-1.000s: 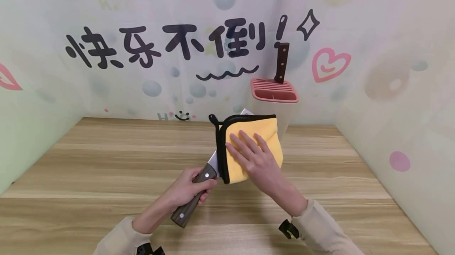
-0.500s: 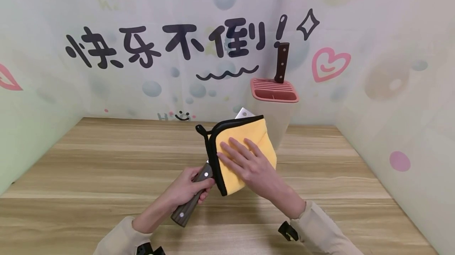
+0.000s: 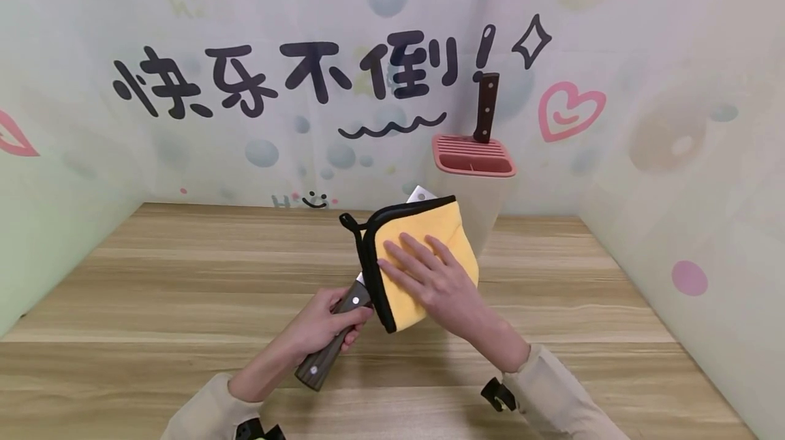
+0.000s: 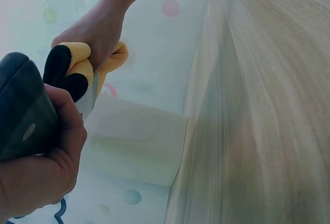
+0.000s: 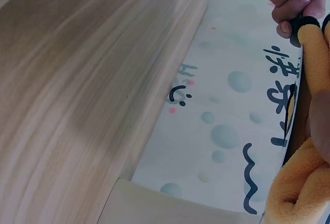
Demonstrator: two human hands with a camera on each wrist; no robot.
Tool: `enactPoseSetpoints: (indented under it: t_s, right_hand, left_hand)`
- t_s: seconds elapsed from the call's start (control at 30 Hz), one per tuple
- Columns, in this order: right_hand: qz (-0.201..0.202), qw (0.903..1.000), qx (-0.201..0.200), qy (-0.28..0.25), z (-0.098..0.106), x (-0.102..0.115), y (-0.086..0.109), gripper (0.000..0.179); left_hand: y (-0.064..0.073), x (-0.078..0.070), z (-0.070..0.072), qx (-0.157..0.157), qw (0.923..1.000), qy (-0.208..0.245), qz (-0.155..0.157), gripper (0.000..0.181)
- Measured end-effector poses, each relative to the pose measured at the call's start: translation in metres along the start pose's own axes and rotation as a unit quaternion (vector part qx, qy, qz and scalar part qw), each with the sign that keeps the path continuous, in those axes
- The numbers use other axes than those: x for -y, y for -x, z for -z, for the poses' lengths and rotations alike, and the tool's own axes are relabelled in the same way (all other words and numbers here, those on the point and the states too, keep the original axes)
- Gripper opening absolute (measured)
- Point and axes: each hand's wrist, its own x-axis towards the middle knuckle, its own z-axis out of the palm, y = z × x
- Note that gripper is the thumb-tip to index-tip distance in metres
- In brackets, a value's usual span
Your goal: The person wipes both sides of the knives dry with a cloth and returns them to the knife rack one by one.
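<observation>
In the head view my left hand (image 3: 328,324) grips the dark wooden handle of a large knife (image 3: 334,341), which points up and away to the right. A yellow cloth with black edging (image 3: 423,222) is folded over the blade, hiding most of it; one bare corner (image 3: 420,195) with a hole shows beyond. My right hand (image 3: 444,290) holds this cloth against the blade, its fingers spread over the top and the thumb hidden from above. From the left wrist, the cloth (image 4: 80,61) is seen doubled around the blade, well above the table.
Behind the cloth stands a cream knife block (image 3: 475,201) with a pink slotted top. One brown-handled knife (image 3: 486,107) is upright in it. The wood-grain table (image 3: 214,290) meets a printed backdrop (image 3: 245,154) at the back and sides.
My right hand has slid the cloth down the blade toward the handle, then slightly back up. The left hand and the knife have stayed nearly still.
</observation>
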Motion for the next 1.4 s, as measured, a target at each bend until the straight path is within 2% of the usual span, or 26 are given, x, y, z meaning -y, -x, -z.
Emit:
enactPoseSetpoints:
  t_s: [0.17,0.4,0.57,1.03,1.2,1.4]
  right_hand:
    - [-0.014,0.9997,0.016,-0.012,0.000,-0.002,0.002,0.045]
    - [-0.040,0.9987,0.015,-0.027,-0.002,-0.007,0.005,0.047]
    - [-0.073,0.9959,0.023,-0.047,-0.003,-0.013,0.007,0.051]
    - [-0.162,0.9853,0.037,-0.039,-0.011,-0.029,0.020,0.053]
    - [-0.175,0.9829,0.040,-0.041,-0.010,-0.032,0.022,0.052]
    - [-0.175,0.9829,0.050,-0.028,-0.009,-0.032,0.023,0.051]
  left_hand:
    - [0.000,0.000,0.000,0.001,1.0000,0.001,0.003,0.024]
    - [0.000,0.000,-0.001,0.003,0.9999,0.007,0.006,0.025]
    - [0.001,0.001,-0.002,0.004,0.9999,0.012,0.006,0.020]
    - [0.003,0.004,-0.003,0.011,0.9999,0.007,-0.010,0.019]
    - [0.002,0.004,-0.003,0.011,0.9998,0.005,-0.018,0.019]
    - [0.001,0.005,-0.003,0.010,0.9999,0.008,-0.010,0.018]
